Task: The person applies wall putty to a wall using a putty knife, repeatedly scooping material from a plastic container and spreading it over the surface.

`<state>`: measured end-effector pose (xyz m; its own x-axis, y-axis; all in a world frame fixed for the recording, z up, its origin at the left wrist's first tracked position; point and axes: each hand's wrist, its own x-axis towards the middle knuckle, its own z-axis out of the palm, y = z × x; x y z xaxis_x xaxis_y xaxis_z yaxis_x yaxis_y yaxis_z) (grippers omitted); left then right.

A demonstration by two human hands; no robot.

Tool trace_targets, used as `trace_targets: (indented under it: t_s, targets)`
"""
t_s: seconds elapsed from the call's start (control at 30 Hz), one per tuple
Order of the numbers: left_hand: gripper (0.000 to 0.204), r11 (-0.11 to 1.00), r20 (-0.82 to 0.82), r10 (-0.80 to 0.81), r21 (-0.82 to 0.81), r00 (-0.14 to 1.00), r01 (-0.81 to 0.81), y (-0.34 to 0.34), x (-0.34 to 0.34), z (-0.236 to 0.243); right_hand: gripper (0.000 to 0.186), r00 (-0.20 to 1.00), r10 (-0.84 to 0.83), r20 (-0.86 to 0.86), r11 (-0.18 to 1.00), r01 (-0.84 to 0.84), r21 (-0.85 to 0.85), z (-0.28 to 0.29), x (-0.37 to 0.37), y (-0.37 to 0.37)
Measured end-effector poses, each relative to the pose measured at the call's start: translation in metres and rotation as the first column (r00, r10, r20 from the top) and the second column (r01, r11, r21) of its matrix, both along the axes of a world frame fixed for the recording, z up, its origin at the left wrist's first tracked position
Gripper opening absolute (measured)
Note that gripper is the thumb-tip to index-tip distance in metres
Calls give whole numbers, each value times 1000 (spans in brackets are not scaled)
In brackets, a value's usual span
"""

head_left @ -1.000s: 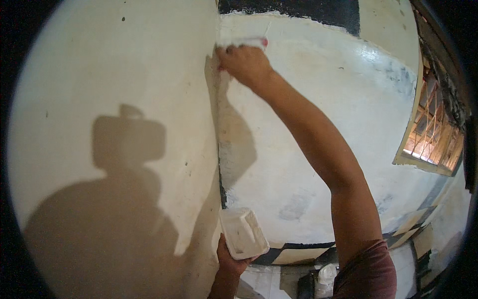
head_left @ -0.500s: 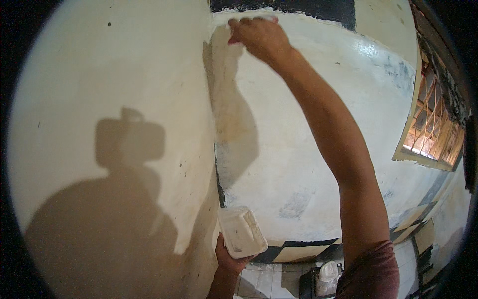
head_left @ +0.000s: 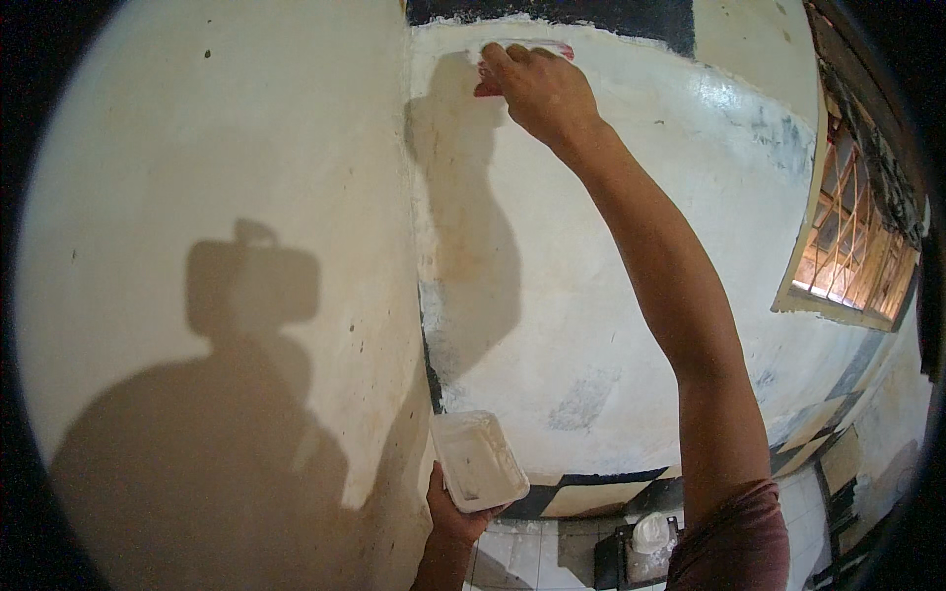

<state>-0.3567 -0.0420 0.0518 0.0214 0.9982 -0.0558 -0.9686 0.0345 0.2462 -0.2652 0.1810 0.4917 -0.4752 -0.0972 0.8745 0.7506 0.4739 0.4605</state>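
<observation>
My right hand point(head_left: 545, 94) is raised to the top of the white wall point(head_left: 601, 266), closed around a red flat scraper point(head_left: 488, 87). Most of that tool is hidden behind my fingers; its edge lies against or very close to the wall, just under a dark band point(head_left: 562, 15). Low in the corner, my left hand point(head_left: 455, 517) grips a white rectangular plastic tub point(head_left: 480, 458) from below. The tub is tilted so its inside shows, with whitish residue on its walls.
A cream side wall point(head_left: 296, 167) meets the white one at a corner on the left and carries my shadow. A barred window point(head_left: 852, 241) is at the right. Down on the tiled floor point(head_left: 517, 557) stands a dark stand point(head_left: 611, 561) bearing a white lumpy thing point(head_left: 650, 534).
My right hand and the scraper have slid a short way right along the upper wall, and their shadow has shifted too. My left hand and the tub have stayed nearly still.
</observation>
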Motion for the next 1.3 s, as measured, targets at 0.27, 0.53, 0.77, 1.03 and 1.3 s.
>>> trace_targets:
  t_s: [0.27, 0.53, 0.77, 1.03, 1.3]
  targets:
    - [63, 997, 94, -43, 64, 995, 37, -4, -8, -12, 24, 978, 23, 206, 873, 81, -482, -129, 15, -10]
    - [62, 999, 82, -6, 35, 997, 3, -8, -3, -6, 35, 1000, -4, 13, 1000, 4, -23, 35, 25, -23]
    - [59, 992, -71, 43, 119, 997, -34, -11, 6, 6, 21, 934, -127, 335, 981, 68, 183, 77, 39, 27]
    - [64, 1000, 10, -22, 6, 1000, 22, -7, 0, -2, 29, 964, -147, 223, 988, 152, -5, -59, 47, 16]
    - [72, 997, -76, -70, 12, 995, 71, 2, 3, -22, 36, 990, -137, -33, 969, 141, 204, -75, 78, 25]
